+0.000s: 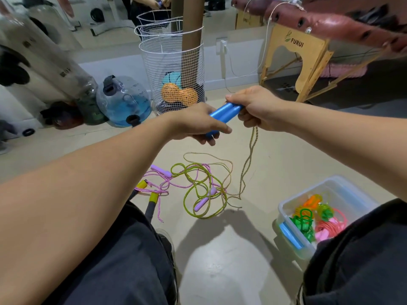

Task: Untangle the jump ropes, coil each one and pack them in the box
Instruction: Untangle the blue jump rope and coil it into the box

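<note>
Two blue handles (224,113) lie side by side, held up between both hands. My left hand (193,124) grips their near ends and my right hand (255,108) grips their far ends. From under the right hand a tan cord (248,159) hangs down doubled to the floor. It runs into a tangle there with a green rope (198,194) that has lilac handles and a pink rope (158,190) with yellow-and-grey handles. A clear plastic box (286,208) at the lower right holds coiled green, orange and pink ropes.
My knees in dark trousers frame the floor patch on both sides. A white wire basket (171,69) with balls stands straight ahead around a brown post. A blue water bag (123,102) lies to the left, and a wooden folding table leg (295,60) stands to the right.
</note>
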